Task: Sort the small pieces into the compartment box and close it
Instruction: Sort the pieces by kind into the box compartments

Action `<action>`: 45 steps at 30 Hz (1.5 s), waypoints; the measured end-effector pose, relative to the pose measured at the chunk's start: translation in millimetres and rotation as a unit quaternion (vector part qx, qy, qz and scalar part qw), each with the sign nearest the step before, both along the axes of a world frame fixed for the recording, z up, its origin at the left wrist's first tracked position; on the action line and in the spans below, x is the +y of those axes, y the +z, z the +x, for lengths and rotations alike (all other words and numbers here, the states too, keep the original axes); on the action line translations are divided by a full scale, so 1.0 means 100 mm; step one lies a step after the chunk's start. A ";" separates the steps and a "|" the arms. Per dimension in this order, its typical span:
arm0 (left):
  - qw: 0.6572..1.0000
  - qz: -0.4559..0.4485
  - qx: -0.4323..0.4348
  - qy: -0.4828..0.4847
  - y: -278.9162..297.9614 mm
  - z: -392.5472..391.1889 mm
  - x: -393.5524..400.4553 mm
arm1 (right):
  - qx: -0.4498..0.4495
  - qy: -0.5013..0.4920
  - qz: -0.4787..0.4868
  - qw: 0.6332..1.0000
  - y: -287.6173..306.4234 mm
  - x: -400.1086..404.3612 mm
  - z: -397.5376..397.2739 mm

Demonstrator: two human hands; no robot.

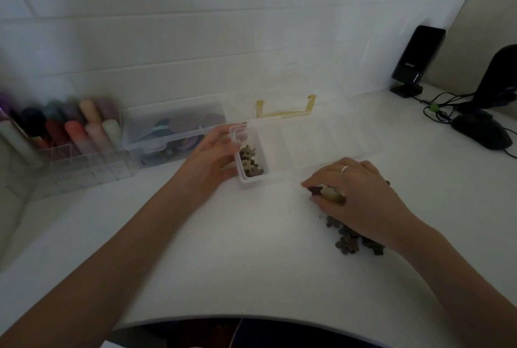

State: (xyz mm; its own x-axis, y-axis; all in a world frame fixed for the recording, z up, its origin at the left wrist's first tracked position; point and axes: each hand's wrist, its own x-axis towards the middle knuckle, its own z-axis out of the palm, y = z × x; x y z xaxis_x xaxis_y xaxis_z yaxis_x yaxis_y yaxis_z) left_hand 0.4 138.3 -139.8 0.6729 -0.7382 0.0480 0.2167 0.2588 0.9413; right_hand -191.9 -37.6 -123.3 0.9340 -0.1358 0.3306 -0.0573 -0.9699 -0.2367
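A clear plastic compartment box lies open on the white desk, its lid tilted back against the wall. Its leftmost compartment holds several small brown pieces; the other compartments look empty. My left hand grips the box's left end. My right hand rests on the desk just in front of the box, fingers closed on a dark brown piece and a pale one. A pile of dark small pieces lies under and behind that hand, partly hidden.
A closed clear box with round discs and a clear organiser of coloured tubes stand at the left. At the right are a black speaker, a dark mouse and cables. The desk's front edge curves near me.
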 end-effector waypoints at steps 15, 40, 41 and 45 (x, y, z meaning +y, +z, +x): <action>1.000 -0.001 -0.006 -0.001 -0.01 -0.01 0.00 | -0.137 0.051 0.016 0.989 0.08 0.16 0.45; 1.000 0.003 0.002 0.005 0.03 -0.03 0.00 | 0.046 0.010 0.026 0.999 0.02 -0.26 -0.08; 1.000 0.003 0.002 0.005 0.03 -0.03 0.00 | 0.038 0.010 0.025 0.999 0.01 -0.25 -0.08; 1.000 0.008 -0.002 0.007 0.02 -0.02 -0.01 | 0.000 0.027 0.073 0.997 0.00 -0.17 -0.08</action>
State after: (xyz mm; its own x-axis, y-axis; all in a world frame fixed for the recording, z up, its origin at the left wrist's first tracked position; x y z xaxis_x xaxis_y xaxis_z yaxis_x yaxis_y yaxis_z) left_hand -2.1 137.5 -137.5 0.6830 -0.7293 0.0398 0.2084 0.2469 0.9464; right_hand -200.0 -54.3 -122.9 0.9411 -0.1319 0.3114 -0.0054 -0.9266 -0.3761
